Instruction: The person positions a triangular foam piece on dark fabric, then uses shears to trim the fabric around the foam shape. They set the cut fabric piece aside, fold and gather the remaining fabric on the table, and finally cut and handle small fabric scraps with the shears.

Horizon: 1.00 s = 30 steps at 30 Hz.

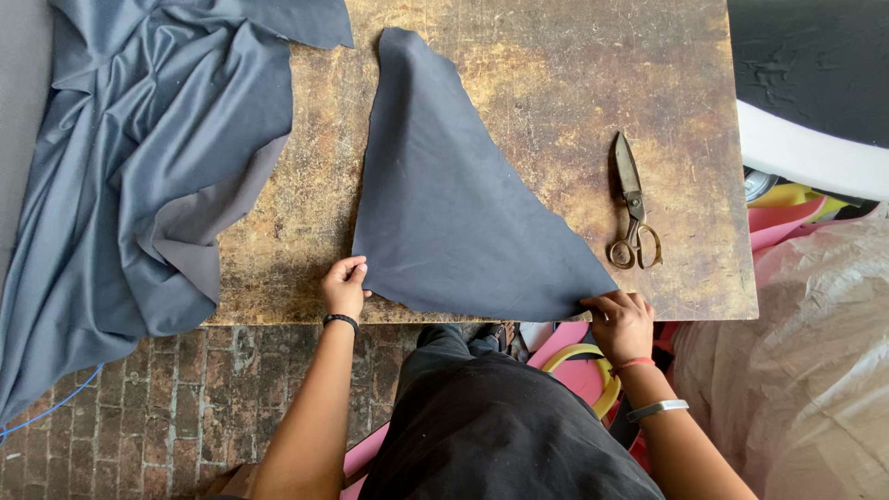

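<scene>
here the loose grey cloth [148, 176] drapes off the worktop [574, 83] at left. the left hand [344, 287] pinches the triangular dark fabric piece [444, 204] at its near-left corner, the right hand [620, 324] pinches the near-right tip. keep both grips taut and level; scissors [633, 208] lie just right.

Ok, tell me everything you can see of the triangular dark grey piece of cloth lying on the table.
The triangular dark grey piece of cloth lies flat on the worn brown wooden table, its narrow rounded tip pointing away from the person and its wide edge along the near table edge. It looks like a smooth, thin woven fabric with faint creases. The left hand pinches its near left corner; the right hand holds the near right corner. It lies apart from the metal scissors and the large heap of grey fabric.
</scene>
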{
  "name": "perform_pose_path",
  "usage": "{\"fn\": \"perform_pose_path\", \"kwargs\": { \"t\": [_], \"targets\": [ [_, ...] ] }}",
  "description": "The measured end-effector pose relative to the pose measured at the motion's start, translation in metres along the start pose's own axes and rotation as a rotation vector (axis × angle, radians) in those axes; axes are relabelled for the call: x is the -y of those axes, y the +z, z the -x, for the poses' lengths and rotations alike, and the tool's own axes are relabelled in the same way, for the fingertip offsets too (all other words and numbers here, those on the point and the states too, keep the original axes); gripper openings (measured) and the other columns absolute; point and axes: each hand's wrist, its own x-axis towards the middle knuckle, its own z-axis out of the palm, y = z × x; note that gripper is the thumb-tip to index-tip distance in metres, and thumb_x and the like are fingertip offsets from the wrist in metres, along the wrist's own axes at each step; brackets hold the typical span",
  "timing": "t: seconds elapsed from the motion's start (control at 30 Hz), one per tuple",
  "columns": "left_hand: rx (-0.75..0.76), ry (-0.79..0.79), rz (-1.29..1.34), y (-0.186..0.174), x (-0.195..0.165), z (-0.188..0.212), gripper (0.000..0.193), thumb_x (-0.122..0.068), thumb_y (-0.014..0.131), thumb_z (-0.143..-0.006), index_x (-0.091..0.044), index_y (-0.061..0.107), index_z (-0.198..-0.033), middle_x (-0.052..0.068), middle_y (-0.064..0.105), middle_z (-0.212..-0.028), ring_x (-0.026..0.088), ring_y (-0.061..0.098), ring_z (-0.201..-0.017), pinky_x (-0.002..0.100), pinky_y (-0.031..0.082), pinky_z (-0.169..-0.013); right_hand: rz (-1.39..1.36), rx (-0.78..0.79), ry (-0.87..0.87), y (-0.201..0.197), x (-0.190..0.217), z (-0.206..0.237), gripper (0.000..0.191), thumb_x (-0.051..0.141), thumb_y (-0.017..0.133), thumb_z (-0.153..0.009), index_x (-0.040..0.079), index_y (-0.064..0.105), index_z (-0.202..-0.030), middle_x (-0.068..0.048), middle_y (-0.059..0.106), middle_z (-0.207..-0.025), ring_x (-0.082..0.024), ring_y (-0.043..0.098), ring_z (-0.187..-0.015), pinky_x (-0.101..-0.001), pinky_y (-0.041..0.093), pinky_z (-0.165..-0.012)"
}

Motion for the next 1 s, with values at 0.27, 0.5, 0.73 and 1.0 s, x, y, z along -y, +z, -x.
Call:
{"fn": "perform_pose_path", "kwargs": {
  "t": [0.27,0.5,0.73,1.0],
  "targets": [
    [-0.205,0.280,-0.455,-0.004,-0.004,-0.005,0.021,-0.013,0.071,-0.093,-0.014,0.074,-0.113,0.007,0.078,-0.103,0.020,0.074,-0.091,0.036,0.059,-0.080,-0.126,0.060,0.115,-0.027,0.043,-0.042,0.025,0.017,0.071,-0.078,0.018,0.076,-0.103,-0.005,0.073,-0.107,-0.031,0.064,-0.109,-0.0432,0.051,-0.099],
    [0.368,0.764,-0.941,0.054,-0.086,0.006,0.073,-0.040,0.065,-0.091,-0.004,0.042,-0.150,0.021,0.032,-0.161,0.041,0.028,-0.148,0.056,0.023,-0.118,-0.254,0.209,-0.084,-0.007,0.157,-0.125,0.044,0.019,0.073,-0.078,0.019,0.069,-0.122,-0.007,0.063,-0.136,-0.031,0.061,-0.118,-0.0435,0.050,-0.100],
    [0.530,0.817,-0.983,0.117,-0.147,-0.119,0.083,-0.048,0.057,-0.097,-0.007,0.023,-0.160,0.014,0.017,-0.169,0.038,0.016,-0.154,0.055,0.017,-0.123,0.011,0.553,0.000,0.019,0.226,-0.175,0.091,0.030,0.083,-0.074,0.033,0.039,-0.154,-0.005,0.023,-0.168,-0.027,0.022,-0.150,-0.0539,0.020,-0.120],
    [0.738,0.698,-1.092,0.201,-0.218,-0.270,0.086,-0.059,0.045,-0.101,-0.012,0.009,-0.163,0.007,0.003,-0.171,0.030,-0.001,-0.157,0.047,0.009,-0.126,-0.017,0.670,0.133,0.026,0.222,-0.179,0.097,0.028,0.085,-0.077,0.040,0.031,-0.157,0.003,0.010,-0.173,-0.022,0.009,-0.156,-0.0522,0.010,-0.124]
  ]
}}
